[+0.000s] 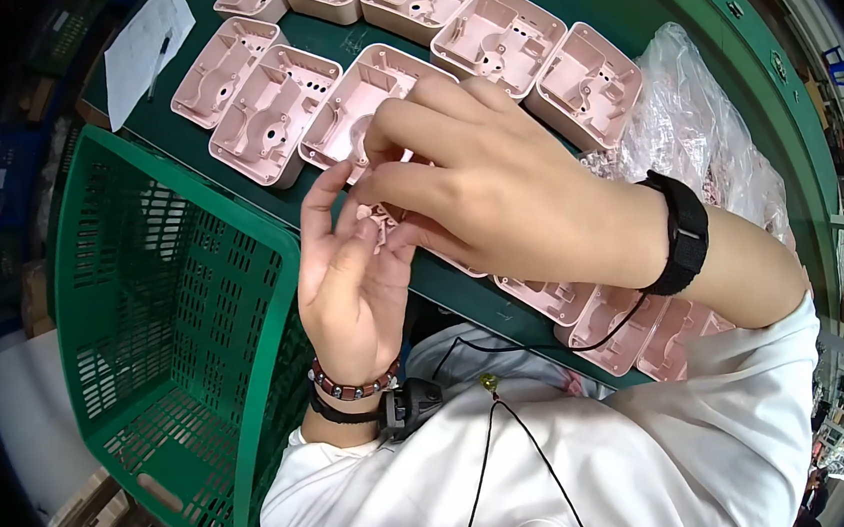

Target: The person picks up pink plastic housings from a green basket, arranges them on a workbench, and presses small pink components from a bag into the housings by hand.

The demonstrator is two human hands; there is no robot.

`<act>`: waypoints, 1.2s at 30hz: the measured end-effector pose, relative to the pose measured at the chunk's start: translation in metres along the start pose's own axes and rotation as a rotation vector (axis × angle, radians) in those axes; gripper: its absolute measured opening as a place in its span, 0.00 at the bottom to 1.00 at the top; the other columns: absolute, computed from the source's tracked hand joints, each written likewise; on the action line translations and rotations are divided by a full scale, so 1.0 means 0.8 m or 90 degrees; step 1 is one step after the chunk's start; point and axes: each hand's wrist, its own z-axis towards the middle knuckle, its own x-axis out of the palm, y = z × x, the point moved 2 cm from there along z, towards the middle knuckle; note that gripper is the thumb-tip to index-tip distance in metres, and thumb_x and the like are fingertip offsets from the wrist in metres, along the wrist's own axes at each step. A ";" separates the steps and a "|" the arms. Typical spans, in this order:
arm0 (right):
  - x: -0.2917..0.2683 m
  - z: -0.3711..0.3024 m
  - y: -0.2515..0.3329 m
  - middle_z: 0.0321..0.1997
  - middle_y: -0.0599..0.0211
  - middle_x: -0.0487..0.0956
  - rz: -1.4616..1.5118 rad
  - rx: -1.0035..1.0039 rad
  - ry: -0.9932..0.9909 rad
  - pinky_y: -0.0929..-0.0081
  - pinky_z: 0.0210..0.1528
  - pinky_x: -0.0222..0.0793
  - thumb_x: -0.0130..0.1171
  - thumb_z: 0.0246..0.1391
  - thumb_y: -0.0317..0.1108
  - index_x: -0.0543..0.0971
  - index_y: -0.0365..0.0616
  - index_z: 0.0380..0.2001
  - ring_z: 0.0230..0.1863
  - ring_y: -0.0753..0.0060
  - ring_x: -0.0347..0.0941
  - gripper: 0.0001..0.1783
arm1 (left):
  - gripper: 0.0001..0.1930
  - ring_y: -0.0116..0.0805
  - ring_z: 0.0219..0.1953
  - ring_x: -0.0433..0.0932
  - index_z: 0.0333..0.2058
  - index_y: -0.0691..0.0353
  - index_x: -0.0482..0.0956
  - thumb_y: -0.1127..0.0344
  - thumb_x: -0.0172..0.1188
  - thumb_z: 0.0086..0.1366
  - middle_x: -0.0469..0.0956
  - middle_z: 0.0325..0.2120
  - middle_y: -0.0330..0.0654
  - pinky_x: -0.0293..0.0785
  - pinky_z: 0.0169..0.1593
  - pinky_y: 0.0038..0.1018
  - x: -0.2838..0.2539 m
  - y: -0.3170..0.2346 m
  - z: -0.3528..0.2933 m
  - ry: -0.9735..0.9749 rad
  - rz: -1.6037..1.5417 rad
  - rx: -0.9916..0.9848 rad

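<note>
On my feed, the left hand (344,290) holds small pink pieces (380,227) under its thumb, right of the green basket (259,240), nearer than the pink boxes (274,116); the right hand (495,182) curls narrowly alongside, its hold I can't tell.

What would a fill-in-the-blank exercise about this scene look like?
The left hand and right hand meet around small ____ parts.
The slotted basket is ____.
The beaded bracelet circles the ____ wrist.
The pen lies by a sheet coloured ____.

Missing words: pink; green; left; white.
</note>
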 end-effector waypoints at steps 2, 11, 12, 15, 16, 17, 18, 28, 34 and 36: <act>-0.007 -0.007 0.000 0.33 0.71 0.70 0.010 0.017 0.000 0.72 0.39 0.58 0.61 0.37 0.31 0.77 0.45 0.25 0.40 0.67 0.65 0.07 | 0.19 0.40 0.48 0.69 0.53 0.64 0.55 0.76 0.41 0.63 0.63 0.50 0.51 0.66 0.54 0.34 0.005 0.004 -0.001 0.028 -0.001 -0.007; -0.023 -0.030 -0.004 0.33 0.70 0.69 0.075 0.123 -0.038 0.71 0.43 0.57 0.61 0.38 0.26 0.75 0.45 0.26 0.39 0.65 0.64 0.08 | 0.19 0.37 0.47 0.70 0.53 0.68 0.54 0.68 0.42 0.67 0.64 0.50 0.52 0.69 0.51 0.31 0.024 0.017 -0.007 0.047 0.070 -0.047; -0.022 -0.032 -0.005 0.33 0.69 0.69 0.093 0.142 -0.040 0.71 0.43 0.58 0.60 0.39 0.26 0.75 0.45 0.26 0.38 0.64 0.64 0.07 | 0.18 0.37 0.46 0.71 0.53 0.68 0.54 0.67 0.42 0.67 0.64 0.49 0.52 0.69 0.51 0.30 0.028 0.018 -0.008 0.054 0.099 -0.044; -0.023 -0.035 -0.013 0.32 0.67 0.68 0.160 0.178 -0.045 0.72 0.43 0.59 0.60 0.40 0.25 0.74 0.43 0.26 0.38 0.65 0.65 0.07 | 0.18 0.36 0.42 0.73 0.52 0.69 0.55 0.66 0.42 0.67 0.67 0.45 0.50 0.70 0.49 0.29 0.038 0.020 -0.010 0.049 0.184 -0.028; -0.023 -0.035 -0.015 0.31 0.67 0.68 0.196 0.195 -0.048 0.72 0.42 0.60 0.59 0.41 0.25 0.74 0.43 0.26 0.38 0.65 0.65 0.06 | 0.18 0.36 0.40 0.73 0.51 0.69 0.56 0.65 0.43 0.67 0.68 0.43 0.48 0.71 0.47 0.29 0.039 0.020 -0.011 0.044 0.228 -0.020; -0.025 -0.035 -0.016 0.31 0.67 0.68 0.196 0.193 -0.048 0.72 0.42 0.60 0.59 0.41 0.25 0.74 0.43 0.26 0.38 0.65 0.65 0.06 | 0.18 0.36 0.40 0.73 0.51 0.69 0.56 0.65 0.43 0.67 0.68 0.43 0.48 0.71 0.47 0.29 0.035 0.020 -0.013 0.044 0.228 -0.018; -0.028 -0.034 -0.017 0.31 0.66 0.68 0.241 0.210 -0.046 0.73 0.42 0.60 0.59 0.42 0.25 0.74 0.42 0.27 0.37 0.66 0.65 0.06 | 0.17 0.33 0.37 0.73 0.49 0.69 0.57 0.64 0.43 0.67 0.68 0.39 0.46 0.71 0.44 0.26 0.027 0.022 -0.015 0.056 0.285 -0.015; -0.031 -0.033 -0.001 0.31 0.67 0.68 0.415 0.060 -0.028 0.76 0.37 0.62 0.59 0.43 0.24 0.73 0.41 0.28 0.34 0.70 0.67 0.06 | 0.12 0.18 0.22 0.59 0.38 0.67 0.67 0.62 0.46 0.66 0.64 0.22 0.33 0.55 0.26 0.15 0.017 0.005 -0.023 0.129 0.354 0.022; -0.029 -0.026 0.004 0.29 0.67 0.69 0.315 0.056 0.019 0.76 0.36 0.61 0.60 0.41 0.24 0.74 0.42 0.26 0.34 0.68 0.68 0.07 | 0.12 0.18 0.21 0.57 0.36 0.66 0.68 0.62 0.53 0.63 0.63 0.21 0.31 0.54 0.25 0.15 0.006 -0.009 -0.023 0.062 0.409 0.070; -0.024 -0.019 0.003 0.28 0.68 0.70 0.320 0.080 0.009 0.76 0.36 0.60 0.61 0.40 0.25 0.74 0.43 0.25 0.33 0.68 0.68 0.07 | 0.11 0.19 0.20 0.56 0.35 0.65 0.68 0.63 0.56 0.61 0.62 0.21 0.31 0.53 0.25 0.16 0.000 -0.011 -0.022 0.073 0.501 0.126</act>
